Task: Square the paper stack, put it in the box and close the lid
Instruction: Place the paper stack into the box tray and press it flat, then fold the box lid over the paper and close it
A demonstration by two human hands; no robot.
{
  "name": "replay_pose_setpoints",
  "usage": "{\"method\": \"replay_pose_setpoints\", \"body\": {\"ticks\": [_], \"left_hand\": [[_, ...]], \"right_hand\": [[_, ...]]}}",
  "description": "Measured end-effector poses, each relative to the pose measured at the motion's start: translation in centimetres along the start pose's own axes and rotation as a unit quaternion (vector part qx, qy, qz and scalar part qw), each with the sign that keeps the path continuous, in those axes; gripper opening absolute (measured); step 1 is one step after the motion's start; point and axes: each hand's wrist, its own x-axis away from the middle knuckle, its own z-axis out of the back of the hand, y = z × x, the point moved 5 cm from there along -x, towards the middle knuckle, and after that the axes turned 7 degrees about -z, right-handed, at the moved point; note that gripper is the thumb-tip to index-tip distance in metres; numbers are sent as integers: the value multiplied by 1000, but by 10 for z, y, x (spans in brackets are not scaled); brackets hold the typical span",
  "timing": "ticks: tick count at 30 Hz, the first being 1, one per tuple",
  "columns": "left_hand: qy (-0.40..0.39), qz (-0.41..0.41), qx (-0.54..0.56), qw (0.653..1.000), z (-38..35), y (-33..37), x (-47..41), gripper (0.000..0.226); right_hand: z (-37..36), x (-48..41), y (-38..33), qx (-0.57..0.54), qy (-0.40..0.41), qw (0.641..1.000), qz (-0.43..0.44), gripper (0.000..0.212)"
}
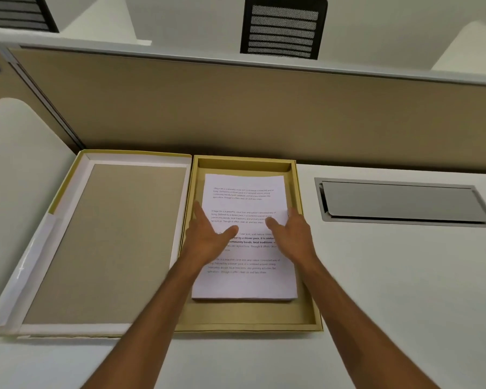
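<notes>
A white paper stack (246, 282) with printed text lies flat inside the shallow tan box (247, 318), with a margin of box floor around it. My left hand (208, 237) rests at the stack's left edge, fingers spread, thumb lying on the top sheet. My right hand (291, 233) sits at the stack's right edge, fingers extended along the side and thumb on the sheet. Neither hand grips anything. The box lid (107, 242) lies upside down just left of the box, its tan inside facing up with a white rim.
A white desk (390, 290) carries everything. A grey metal cable hatch (401, 202) is set into the desk to the right of the box. A tan partition (236, 108) rises directly behind the box. A black mesh chair (282, 29) stands beyond it.
</notes>
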Motion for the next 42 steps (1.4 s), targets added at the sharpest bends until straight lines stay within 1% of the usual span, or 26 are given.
{"method": "replay_pose_setpoints", "body": {"ticks": [2,8,11,14,19,21,23,25,28,31,34,36,38,40,42], "left_hand": [[7,13,-2,1000,0,1,-3,121],[15,31,-14,999,-3,-1,-7,124],[14,51,-10,999,-2,-2,-9,119],[13,55,-13,998,-3,-4,-12,112],[-1,32,-27,999,-4,-10,-20,117],[-1,24,-28,999,0,-3,-15,115],[2,20,-28,999,7,9,-3,107],[12,-4,-23,1000,13,16,9,87],[43,-56,-26,997,24,19,36,59],[62,-85,-31,994,31,10,72,50],[110,-64,0,992,37,-6,112,41],[165,-42,44,984,43,-18,141,28],[214,8,109,971,47,-37,167,18],[253,84,214,940,47,-62,187,14],[295,173,291,893,47,-88,202,15]], "right_hand": [[-1,-1,0,-35,-7,999,-26,49],[-2,-2,1,-77,-3,995,-70,52],[-6,-1,-3,-64,8,995,-78,52],[-10,1,-4,-49,24,996,-67,57],[-9,-2,-2,-49,7,996,-76,64],[-8,-3,-1,-51,3,996,-75,65],[-6,0,-2,-56,-1,997,-60,61],[-2,7,-3,-46,5,998,-30,58],[6,28,-3,13,37,998,43,58],[10,61,-1,52,55,989,126,55],[7,96,13,67,57,979,185,54],[-3,117,29,89,49,975,199,58],[-17,141,43,133,34,969,204,62],[-32,167,52,178,18,957,229,62],[-47,193,59,211,18,942,261,59]]}}
